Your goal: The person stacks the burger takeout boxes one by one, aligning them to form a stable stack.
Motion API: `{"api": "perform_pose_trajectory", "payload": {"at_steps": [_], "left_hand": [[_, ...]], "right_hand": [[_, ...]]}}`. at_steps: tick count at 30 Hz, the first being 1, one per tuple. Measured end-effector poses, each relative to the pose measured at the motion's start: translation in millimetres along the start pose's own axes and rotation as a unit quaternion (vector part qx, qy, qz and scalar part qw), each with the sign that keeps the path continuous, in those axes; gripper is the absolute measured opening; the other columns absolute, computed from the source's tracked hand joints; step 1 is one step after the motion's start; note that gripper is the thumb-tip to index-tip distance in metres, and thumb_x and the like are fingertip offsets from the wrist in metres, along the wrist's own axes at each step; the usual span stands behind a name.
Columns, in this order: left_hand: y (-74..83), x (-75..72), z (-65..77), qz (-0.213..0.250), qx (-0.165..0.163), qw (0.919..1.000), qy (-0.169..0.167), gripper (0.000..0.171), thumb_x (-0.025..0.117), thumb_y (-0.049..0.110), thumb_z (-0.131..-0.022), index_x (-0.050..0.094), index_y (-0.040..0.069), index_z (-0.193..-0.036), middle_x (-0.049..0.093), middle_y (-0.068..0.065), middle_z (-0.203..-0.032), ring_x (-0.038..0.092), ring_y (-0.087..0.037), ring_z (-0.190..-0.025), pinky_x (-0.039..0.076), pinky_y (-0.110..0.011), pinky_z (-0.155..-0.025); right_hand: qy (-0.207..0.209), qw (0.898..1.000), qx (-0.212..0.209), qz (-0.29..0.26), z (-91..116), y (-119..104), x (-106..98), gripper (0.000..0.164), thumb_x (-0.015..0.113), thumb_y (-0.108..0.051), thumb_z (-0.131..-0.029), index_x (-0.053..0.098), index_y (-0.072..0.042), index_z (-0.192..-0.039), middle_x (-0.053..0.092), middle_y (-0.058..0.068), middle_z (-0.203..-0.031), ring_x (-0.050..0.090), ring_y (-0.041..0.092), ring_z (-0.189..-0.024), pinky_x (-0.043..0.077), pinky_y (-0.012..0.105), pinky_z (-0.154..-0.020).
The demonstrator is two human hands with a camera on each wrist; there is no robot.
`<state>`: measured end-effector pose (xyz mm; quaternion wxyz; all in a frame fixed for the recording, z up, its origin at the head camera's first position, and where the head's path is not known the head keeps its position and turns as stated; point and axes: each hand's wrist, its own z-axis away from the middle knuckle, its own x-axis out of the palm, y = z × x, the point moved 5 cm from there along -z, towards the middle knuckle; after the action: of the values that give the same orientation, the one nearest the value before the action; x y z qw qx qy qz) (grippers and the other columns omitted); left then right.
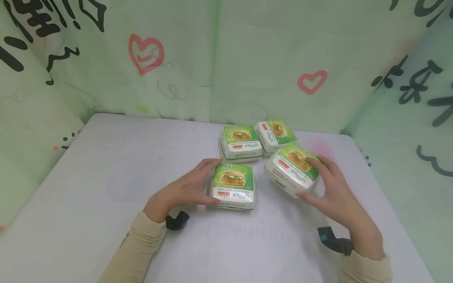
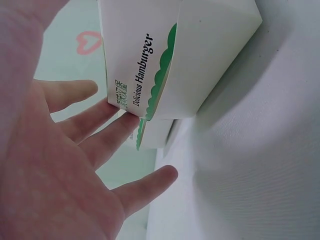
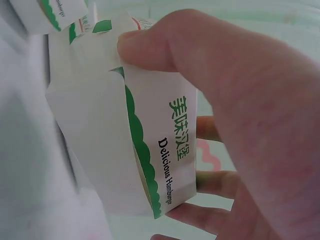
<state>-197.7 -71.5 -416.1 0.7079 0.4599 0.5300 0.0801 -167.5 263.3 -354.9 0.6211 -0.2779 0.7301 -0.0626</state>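
Observation:
A green-and-white hamburger box [image 1: 232,184] sits flat on the table at the front. My left hand [image 1: 187,188] is at its left side, thumb by the near edge and the other fingers toward the far edge. In the left wrist view those fingers [image 2: 110,142] are spread and fairly straight, tips right at the box's corner. My right hand [image 1: 334,192] grips a second hamburger box [image 1: 291,169] by its right side, thumb in front and fingers behind. That box is tilted, and its far corner overlaps another box in the head view.
Two more hamburger boxes stand behind, one at the back middle [image 1: 241,143] and one angled beside it [image 1: 276,135]. They rest on a white-covered table [image 1: 141,169]. A green printed curtain [image 1: 247,51] hangs along the back and sides.

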Motion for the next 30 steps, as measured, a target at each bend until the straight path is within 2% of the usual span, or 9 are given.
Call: {"api": "perform_pose_trajectory", "payload": {"at_steps": [20, 30], "left_hand": [[-0.7, 0.1, -0.4, -0.013, 0.01, 0.9998, 0.006, 0.109, 0.089, 0.039, -0.071, 0.025, 0.017, -0.157, 0.03, -0.001, -0.156, 0.035, -0.019, -0.144, 0.035, -0.041, -0.118], [-1.6, 0.5, 0.2, -0.011, 0.008, 0.9999, 0.003, 0.108, 0.088, 0.04, -0.072, 0.025, 0.017, -0.157, 0.03, 0.0, -0.157, 0.035, -0.018, -0.143, 0.035, -0.041, -0.118]], "right_hand": [[-0.01, 0.999, -0.036, 0.003, -12.6, -28.9, -2.7, 0.087, 0.085, -0.028, -0.076, 0.04, -0.017, -0.15, 0.031, 0.019, -0.154, 0.033, 0.039, -0.135, 0.04, 0.068, -0.098], [-0.03, 0.998, -0.05, -0.018, -18.7, -44.5, 0.6, 0.086, 0.082, -0.032, -0.079, 0.038, -0.021, -0.151, 0.031, 0.011, -0.157, 0.037, 0.034, -0.135, 0.042, 0.063, -0.099]]}}
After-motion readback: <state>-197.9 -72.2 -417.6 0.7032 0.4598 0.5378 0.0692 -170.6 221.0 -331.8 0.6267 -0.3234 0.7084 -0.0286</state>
